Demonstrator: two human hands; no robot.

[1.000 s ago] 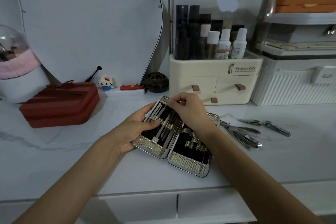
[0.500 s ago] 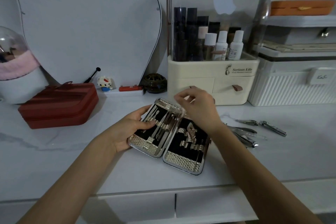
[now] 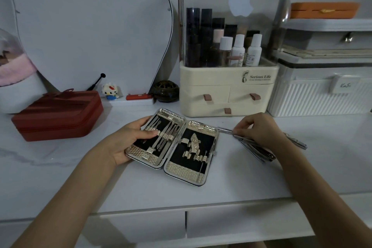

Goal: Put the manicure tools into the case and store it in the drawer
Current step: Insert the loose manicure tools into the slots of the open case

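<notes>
A red box sits on the worktop well left of the left hand, with a pink-filled dome behind it. Beyond the hands stand a mirror, a small toy cat, a dark round pot and a cream organiser holding bottles. Beyond the right hand stands a ribbed white case, an orange box above it.

The right hand covered part of the loose metal tools, hiding whether its fingers gripped one. The pink-filled dome was cut off at the left edge.
</notes>
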